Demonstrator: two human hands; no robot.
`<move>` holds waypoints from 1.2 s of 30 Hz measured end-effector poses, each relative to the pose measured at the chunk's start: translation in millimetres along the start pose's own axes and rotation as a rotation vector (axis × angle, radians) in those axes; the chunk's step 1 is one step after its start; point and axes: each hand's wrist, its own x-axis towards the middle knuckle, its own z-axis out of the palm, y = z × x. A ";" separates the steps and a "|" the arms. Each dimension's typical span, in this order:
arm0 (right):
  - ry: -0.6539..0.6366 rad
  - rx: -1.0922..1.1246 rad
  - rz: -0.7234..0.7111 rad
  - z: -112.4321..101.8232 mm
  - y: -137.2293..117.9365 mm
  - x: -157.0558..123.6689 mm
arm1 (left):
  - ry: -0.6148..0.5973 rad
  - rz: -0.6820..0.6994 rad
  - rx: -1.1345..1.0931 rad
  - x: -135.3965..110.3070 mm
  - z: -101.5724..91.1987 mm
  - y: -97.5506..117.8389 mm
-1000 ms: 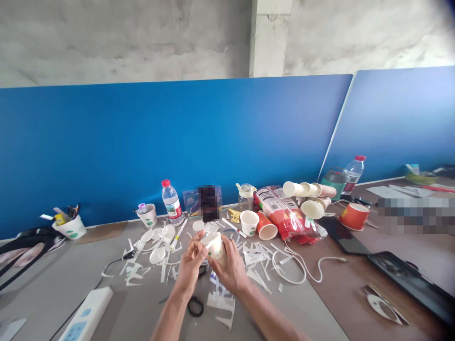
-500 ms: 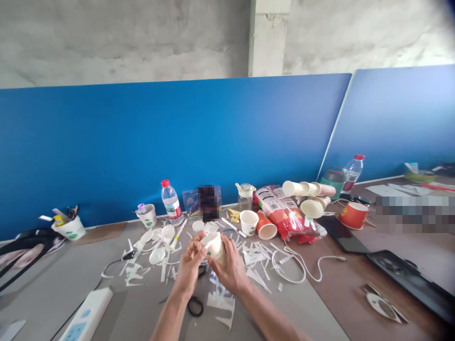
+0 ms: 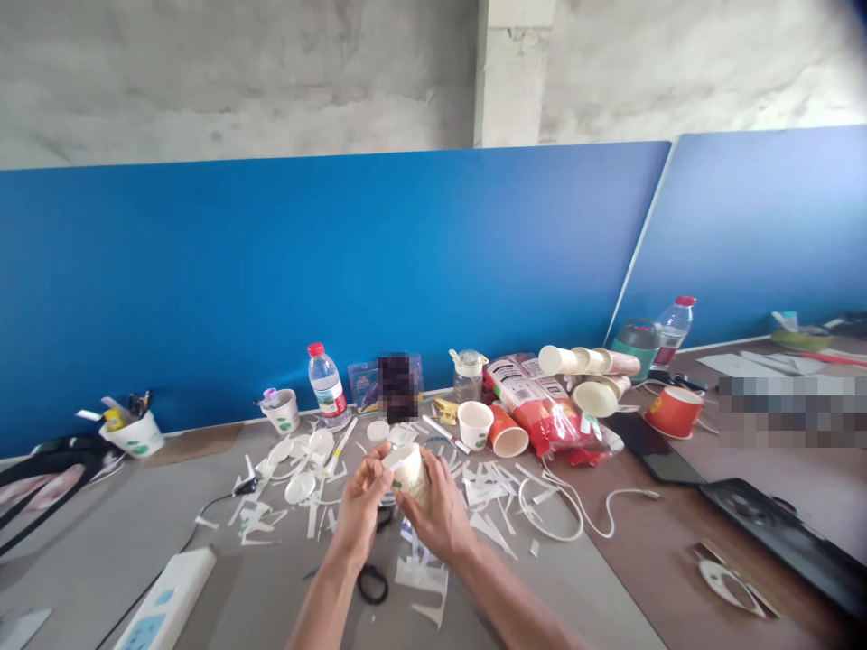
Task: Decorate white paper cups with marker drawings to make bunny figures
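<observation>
A white paper cup (image 3: 410, 469) with green print is held between both hands above the desk. My right hand (image 3: 442, 507) is closed around its right side. On the left side, the fingers of my left hand (image 3: 364, 492) pinch a white paper flap at the cup's edge; whether the flap is part of the cup I cannot tell. Below the hands lie scissors with a black handle (image 3: 372, 585), partly hidden by my left forearm. Cut white paper pieces (image 3: 421, 573) are close by, and more paper scraps (image 3: 491, 486) are strewn to the right.
A water bottle (image 3: 327, 388) and a cup of pens (image 3: 281, 413) stand behind on the left. Behind on the right are an upright white cup (image 3: 475, 424), a tipped orange cup (image 3: 508, 431) and a red package (image 3: 542, 406). A power strip (image 3: 166, 600) lies front left; a white cable (image 3: 575, 533) curls at right.
The cup has turned slightly in my hands, and the flap at its left edge now faces up more. Both hands stay in nearly the same place.
</observation>
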 end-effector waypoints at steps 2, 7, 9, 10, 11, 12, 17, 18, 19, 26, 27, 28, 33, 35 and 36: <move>-0.013 0.004 0.000 -0.9 -0.6 0.1 | 0.002 0.001 -0.003 0.5 -0.3 -0.7; -0.034 0.002 0.004 -3.0 -2.0 1.1 | -0.006 -0.004 -0.001 1.5 -1.5 -1.5; -0.032 -0.003 0.006 -3.2 -2.1 1.2 | -0.001 0.002 0.000 1.6 -1.6 -1.1; -0.033 -0.003 0.007 -3.3 -2.1 1.2 | 0.002 0.004 0.002 1.6 -1.6 -0.8; -0.035 -0.002 0.007 -3.4 -2.2 1.3 | 0.003 0.004 0.003 1.5 -1.6 -0.6; -0.039 -0.001 0.007 -3.5 -2.2 1.3 | 0.004 0.004 0.001 1.5 -1.7 -0.4; -0.052 -0.004 0.010 -4.5 -2.4 1.4 | -0.006 -0.011 -0.021 1.7 -2.5 -0.2; -0.052 -0.007 0.009 -4.7 -2.3 1.3 | -0.005 -0.012 -0.022 1.9 -2.6 -0.1; -0.051 -0.009 0.008 -4.8 -2.3 1.3 | -0.004 -0.013 -0.022 2.0 -2.8 0.1; -0.071 0.013 0.003 -5.4 -2.0 1.4 | -0.008 -0.002 0.000 2.0 -2.5 2.0; -0.074 0.017 0.006 -5.6 -2.1 1.5 | -0.005 -0.001 0.000 2.0 -2.3 2.2; -0.075 0.020 0.009 -5.7 -2.3 1.7 | -0.004 -0.001 0.000 2.1 -2.2 2.3; -0.061 0.030 0.004 -6.1 -4.4 2.4 | -0.005 -0.008 0.001 2.8 -2.3 2.5; -0.054 0.036 0.001 -6.0 -5.2 2.6 | -0.007 -0.013 -0.003 2.8 -2.7 2.4; -0.052 0.037 0.000 -5.9 -5.3 2.6 | -0.008 -0.017 -0.004 2.7 -2.8 2.4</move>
